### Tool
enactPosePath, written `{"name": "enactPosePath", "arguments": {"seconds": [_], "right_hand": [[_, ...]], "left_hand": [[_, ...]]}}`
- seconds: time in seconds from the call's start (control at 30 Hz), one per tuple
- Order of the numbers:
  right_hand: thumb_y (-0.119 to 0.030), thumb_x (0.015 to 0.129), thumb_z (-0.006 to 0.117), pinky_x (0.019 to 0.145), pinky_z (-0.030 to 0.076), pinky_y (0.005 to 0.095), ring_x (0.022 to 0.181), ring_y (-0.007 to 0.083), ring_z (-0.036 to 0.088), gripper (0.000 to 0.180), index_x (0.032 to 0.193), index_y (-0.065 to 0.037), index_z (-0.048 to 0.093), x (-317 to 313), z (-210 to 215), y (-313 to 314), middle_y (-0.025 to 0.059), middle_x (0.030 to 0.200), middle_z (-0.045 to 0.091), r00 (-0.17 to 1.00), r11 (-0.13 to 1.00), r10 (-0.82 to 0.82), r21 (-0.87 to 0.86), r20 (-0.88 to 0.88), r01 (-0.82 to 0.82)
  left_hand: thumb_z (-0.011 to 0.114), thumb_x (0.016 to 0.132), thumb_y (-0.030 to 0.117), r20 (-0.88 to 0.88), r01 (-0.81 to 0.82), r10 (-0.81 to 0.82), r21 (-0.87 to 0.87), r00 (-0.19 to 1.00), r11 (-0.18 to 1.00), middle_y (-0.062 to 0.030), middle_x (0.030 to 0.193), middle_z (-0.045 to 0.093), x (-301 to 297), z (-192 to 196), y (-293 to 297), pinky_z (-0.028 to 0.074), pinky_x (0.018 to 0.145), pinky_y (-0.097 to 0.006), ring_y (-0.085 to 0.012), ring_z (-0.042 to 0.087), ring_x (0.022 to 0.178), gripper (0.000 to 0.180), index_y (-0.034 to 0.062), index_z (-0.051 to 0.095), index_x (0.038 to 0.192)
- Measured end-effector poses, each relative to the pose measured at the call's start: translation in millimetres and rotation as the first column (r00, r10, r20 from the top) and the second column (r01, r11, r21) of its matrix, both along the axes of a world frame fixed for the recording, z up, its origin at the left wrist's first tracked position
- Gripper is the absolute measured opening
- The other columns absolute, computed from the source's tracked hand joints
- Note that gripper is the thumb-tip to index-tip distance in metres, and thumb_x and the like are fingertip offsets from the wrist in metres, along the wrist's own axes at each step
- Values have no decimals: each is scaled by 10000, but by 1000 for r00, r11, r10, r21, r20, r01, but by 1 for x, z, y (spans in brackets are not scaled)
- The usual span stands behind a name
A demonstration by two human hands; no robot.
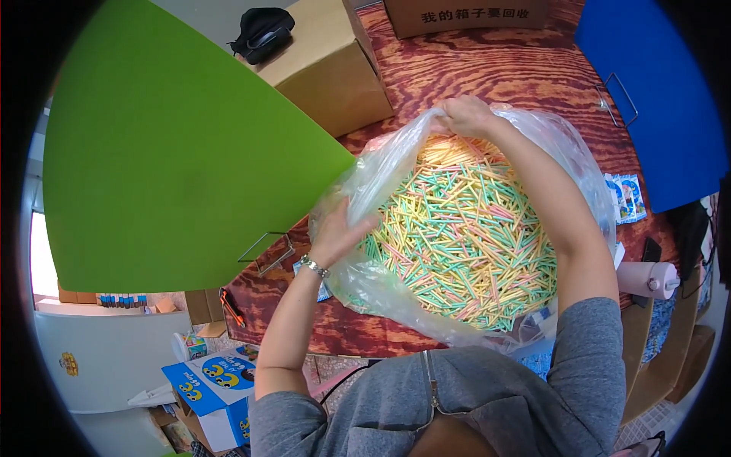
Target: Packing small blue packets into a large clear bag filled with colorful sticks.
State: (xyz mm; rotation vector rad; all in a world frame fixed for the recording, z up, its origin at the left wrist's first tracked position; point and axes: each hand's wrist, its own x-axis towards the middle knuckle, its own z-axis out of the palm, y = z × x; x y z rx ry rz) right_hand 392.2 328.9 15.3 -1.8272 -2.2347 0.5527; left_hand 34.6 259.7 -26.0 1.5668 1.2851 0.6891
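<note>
A large clear plastic bag (394,161) lies spread on the table, its mouth wide apart. Thin pastel sticks (464,236) in yellow, green and pink fill it in a loose heap. My right hand (467,117) reaches across the heap and is closed on the gathered far rim of the bag. At the left rim, my left hand (339,234) rests against the plastic with its thumb spread away from the fingers. Part of its fingers is hard to make out against the film.
A green panel (183,152) stands left and a blue panel (655,99) right, both on wire stands. Cardboard boxes (327,68) occupy the far side of the wood-grain table (487,72). Small packets (626,198) and a pink bottle (647,279) sit at right; an orange-black cutter (231,306) lies left.
</note>
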Motion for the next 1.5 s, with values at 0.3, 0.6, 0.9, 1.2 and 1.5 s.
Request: {"name": "enactPosePath", "arguments": {"seconds": [0.3, 0.6, 0.9, 1.2, 1.5], "right_hand": [[-503, 898, 572, 812, 490, 489, 933, 384, 642, 428, 1000, -91, 629, -8, -4, 6, 178, 938, 679, 989, 999, 17, 31, 145, -22], [-532, 877, 555, 886, 494, 485, 1043, 358, 630, 480, 1108, -117, 625, -9, -11, 14, 170, 1063, 675, 990, 999, -12, -35, 139, 17], [-484, 841, 601, 823, 519, 467, 996, 313, 661, 408, 1053, -148, 695, -3, -27, 17, 140, 1024, 699, 990, 993, -117, 27, 84, 115], [-372, 823, 605, 899, 497, 440, 1063, 307, 635, 367, 1050, -103, 708, -23, -12, 6, 138, 1102, 683, 989, 989, -146, 2, 37, 146], [-451, 774, 670, 892, 505, 431, 1049, 297, 641, 498, 1113, -88, 684, 12, -18, -13, 135, 1128, 671, 999, 999, 38, -3, -6, -38]], "left_hand": [[559, 858, 276, -638, 109, 102, 283, 763, 953, -249, 791, 639, -27, -17, 39, 490, 704, -492, -406, 637, 747, 279, 16, 662, 850], [568, 862, 280, -748, 108, 166, 303, 643, 947, -235, 1110, 595, -18, -31, 39, 486, 807, -495, -422, 604, 940, 368, 12, 590, 1114], [713, 797, 237, -579, 461, 67, 708, 812, 535, -277, 1324, 470, 36, 63, -25, 400, 1009, -472, -433, 466, 1201, 671, -54, 434, 1334], [446, 952, 573, -3, 318, -322, 162, 947, 934, -164, 1362, 510, 201, 23, 154, 398, 1032, -353, -268, 498, 1238, 730, -17, 439, 1382], [357, 914, 708, 362, 568, -442, -593, 821, 571, -107, 1333, 538, 242, -25, 180, 459, 969, -317, -208, 540, 1183, 841, 10, 468, 1369]]}}
